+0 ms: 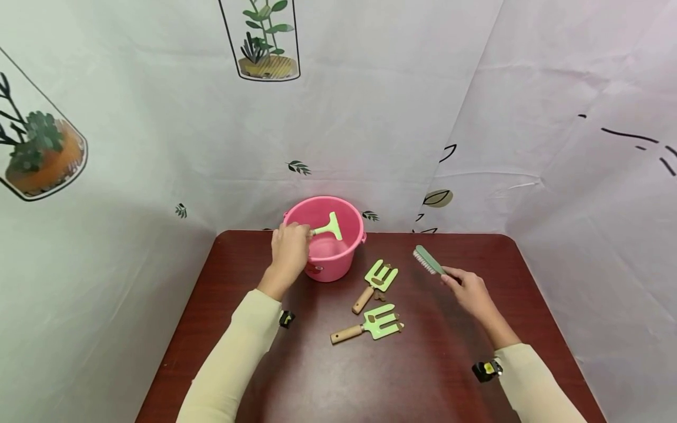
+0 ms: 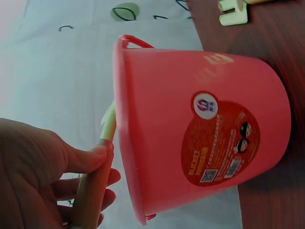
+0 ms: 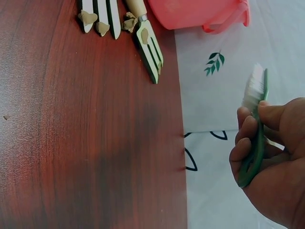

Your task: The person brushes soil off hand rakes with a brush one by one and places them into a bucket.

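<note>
My left hand [image 1: 291, 244] grips the wooden handle [image 2: 93, 191] of a small garden tool. Its light green, T-shaped head [image 1: 333, 227] reaches over the rim into the pink bucket [image 1: 330, 269]; in the left wrist view the bucket wall hides the head. Out to the right, my right hand [image 1: 471, 294] holds a green brush [image 1: 431, 258] by its handle, above the table, white bristles facing left. Between the hands lie two light green garden forks, one [image 1: 388, 279] nearer the bucket, the other [image 1: 379, 322] closer to me. Brown lumps stick to both.
A loose brown lump [image 1: 379, 296] sits beside the upper fork. The dark red wooden table [image 1: 349, 382] meets a pale printed cloth [image 1: 370, 129] at the back and sides. The bucket stands near the table's back edge.
</note>
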`<state>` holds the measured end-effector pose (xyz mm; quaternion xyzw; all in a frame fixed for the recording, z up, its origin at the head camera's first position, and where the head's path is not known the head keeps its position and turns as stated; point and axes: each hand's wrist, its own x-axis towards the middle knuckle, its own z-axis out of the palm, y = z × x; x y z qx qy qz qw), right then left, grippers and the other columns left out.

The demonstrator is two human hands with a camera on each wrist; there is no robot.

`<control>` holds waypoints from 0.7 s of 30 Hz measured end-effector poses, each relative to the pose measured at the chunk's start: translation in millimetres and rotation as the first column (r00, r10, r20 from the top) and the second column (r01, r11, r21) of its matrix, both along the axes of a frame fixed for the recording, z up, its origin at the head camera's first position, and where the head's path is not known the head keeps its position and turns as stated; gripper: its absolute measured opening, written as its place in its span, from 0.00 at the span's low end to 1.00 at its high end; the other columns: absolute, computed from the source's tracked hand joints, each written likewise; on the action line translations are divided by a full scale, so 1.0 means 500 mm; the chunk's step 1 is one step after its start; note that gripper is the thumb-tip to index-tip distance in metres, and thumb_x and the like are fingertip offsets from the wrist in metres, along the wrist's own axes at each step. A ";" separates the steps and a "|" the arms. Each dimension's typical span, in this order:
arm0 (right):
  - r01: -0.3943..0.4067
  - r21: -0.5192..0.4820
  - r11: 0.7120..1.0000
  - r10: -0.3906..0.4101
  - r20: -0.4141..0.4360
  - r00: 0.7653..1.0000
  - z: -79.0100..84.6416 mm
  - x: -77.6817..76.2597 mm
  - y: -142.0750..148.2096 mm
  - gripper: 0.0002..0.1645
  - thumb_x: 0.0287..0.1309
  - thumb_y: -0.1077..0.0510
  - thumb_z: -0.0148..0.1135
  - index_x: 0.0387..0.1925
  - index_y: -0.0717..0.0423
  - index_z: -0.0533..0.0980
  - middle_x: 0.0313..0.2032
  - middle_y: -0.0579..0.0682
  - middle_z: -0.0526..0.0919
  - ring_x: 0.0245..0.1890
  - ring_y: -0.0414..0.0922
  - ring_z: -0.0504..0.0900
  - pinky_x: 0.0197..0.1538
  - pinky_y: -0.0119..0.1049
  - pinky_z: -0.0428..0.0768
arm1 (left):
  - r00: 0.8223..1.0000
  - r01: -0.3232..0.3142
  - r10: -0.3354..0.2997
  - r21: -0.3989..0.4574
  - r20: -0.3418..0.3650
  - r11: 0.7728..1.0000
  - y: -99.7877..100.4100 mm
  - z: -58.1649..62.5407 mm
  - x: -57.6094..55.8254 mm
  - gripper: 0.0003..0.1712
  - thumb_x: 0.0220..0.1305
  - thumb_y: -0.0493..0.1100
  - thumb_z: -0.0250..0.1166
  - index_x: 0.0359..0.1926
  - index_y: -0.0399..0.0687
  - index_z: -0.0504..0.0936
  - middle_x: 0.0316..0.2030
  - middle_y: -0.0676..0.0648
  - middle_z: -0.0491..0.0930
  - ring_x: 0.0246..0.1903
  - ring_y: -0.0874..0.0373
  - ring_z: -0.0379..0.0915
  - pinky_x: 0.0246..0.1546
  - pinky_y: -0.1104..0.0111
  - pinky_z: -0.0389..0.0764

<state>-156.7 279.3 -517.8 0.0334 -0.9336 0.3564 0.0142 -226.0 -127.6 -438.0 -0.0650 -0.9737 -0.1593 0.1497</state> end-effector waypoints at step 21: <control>-0.007 -0.024 1.000 0.008 0.052 0.999 -0.010 -0.002 -0.005 0.24 0.77 0.57 0.55 0.66 0.66 0.74 0.46 0.65 0.88 0.37 0.52 0.84 0.31 0.35 0.76 | 0.977 0.089 -0.040 -0.230 0.208 0.969 0.035 -0.026 -0.056 0.09 0.66 0.39 0.70 0.45 0.42 0.89 0.41 0.37 0.88 0.44 0.38 0.79 0.45 0.48 0.79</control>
